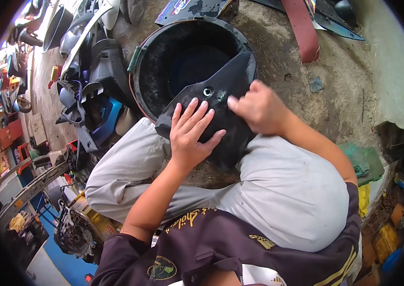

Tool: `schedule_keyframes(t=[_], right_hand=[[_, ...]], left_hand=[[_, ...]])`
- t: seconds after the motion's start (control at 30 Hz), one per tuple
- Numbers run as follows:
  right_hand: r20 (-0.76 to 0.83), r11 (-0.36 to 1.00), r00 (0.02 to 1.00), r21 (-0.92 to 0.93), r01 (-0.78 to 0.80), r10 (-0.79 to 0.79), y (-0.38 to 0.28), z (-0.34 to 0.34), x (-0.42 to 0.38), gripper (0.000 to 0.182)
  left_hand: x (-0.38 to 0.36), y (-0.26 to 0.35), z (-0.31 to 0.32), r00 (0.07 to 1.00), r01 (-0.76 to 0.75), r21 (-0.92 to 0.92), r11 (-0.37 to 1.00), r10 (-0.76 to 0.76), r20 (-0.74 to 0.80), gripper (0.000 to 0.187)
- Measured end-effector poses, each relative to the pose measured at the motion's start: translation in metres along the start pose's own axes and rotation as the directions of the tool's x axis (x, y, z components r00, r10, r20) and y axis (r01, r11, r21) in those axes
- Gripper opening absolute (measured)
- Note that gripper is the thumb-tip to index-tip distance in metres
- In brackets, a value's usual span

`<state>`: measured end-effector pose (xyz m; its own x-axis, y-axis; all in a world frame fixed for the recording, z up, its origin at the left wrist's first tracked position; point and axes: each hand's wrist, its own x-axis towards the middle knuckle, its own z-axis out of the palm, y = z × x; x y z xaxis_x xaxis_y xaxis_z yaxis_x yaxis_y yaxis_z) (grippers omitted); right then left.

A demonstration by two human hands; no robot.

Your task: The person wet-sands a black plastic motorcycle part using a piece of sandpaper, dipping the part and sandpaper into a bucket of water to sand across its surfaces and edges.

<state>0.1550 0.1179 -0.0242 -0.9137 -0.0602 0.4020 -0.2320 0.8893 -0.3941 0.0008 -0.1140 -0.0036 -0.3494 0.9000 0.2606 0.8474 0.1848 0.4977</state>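
A black plastic panel (pixel 225 119) with a round hole lies over the near side of a black bucket (pixel 144 76), tilted across its rim. A pale wet-looking smear shows beside the hole. My left hand (pixel 190 133) rests flat on the panel, fingers spread, just below the hole. Curled and slightly blurred, my right hand (pixel 261 108) is at the panel's right side, thumb close to the smear. Whatever it may hold is hidden by the fingers. Dark liquid seems to stand in the bucket.
Black and grey motorcycle-like fairings (pixel 106 71) are piled on the left, with an engine part (pixel 75 231) lower down. A red strip (pixel 302 31) lies on the concrete floor at upper right. A translucent green item (pixel 364 162) sits by my right elbow.
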Motion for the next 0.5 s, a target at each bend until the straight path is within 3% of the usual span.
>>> schedule_keyframes(t=[0.03, 0.13, 0.3, 0.37, 0.4, 0.5], right_hand=[[0.004, 1.0, 1.0, 0.012, 0.02, -0.02, -0.002, -0.003, 0.0, 0.028], [-0.246, 0.969, 0.942, -0.036, -0.245, 0.229, 0.046, -0.005, -0.002, 0.029], [-0.047, 1.0, 0.999, -0.012, -0.007, 0.006, -0.002, 0.01, -0.005, 0.031], [-0.135, 0.988, 0.979, -0.007, -0.152, 0.15, 0.025, -0.002, -0.005, 0.03], [-0.273, 0.965, 0.931, -0.032, -0.259, 0.24, 0.039, -0.002, 0.001, 0.03], [-0.15, 0.991, 0.981, -0.025, -0.129, 0.124, 0.011, 0.003, 0.006, 0.029]], left_hand=[[0.001, 0.0, 0.0, 1.0, 0.0, -0.002, 1.0, 0.0, 0.0, 0.053], [-0.001, -0.001, 0.0, 1.0, 0.002, -0.002, 1.0, -0.002, 0.0, 0.053], [0.001, -0.001, 0.0, 1.0, 0.0, -0.005, 1.0, 0.0, -0.011, 0.053], [0.0, 0.0, 0.0, 1.0, 0.0, -0.011, 1.0, 0.0, -0.01, 0.054], [-0.001, -0.001, 0.001, 1.0, -0.001, -0.01, 1.0, 0.001, -0.019, 0.053], [-0.001, 0.001, 0.002, 1.0, 0.01, -0.007, 1.0, -0.011, -0.02, 0.054]])
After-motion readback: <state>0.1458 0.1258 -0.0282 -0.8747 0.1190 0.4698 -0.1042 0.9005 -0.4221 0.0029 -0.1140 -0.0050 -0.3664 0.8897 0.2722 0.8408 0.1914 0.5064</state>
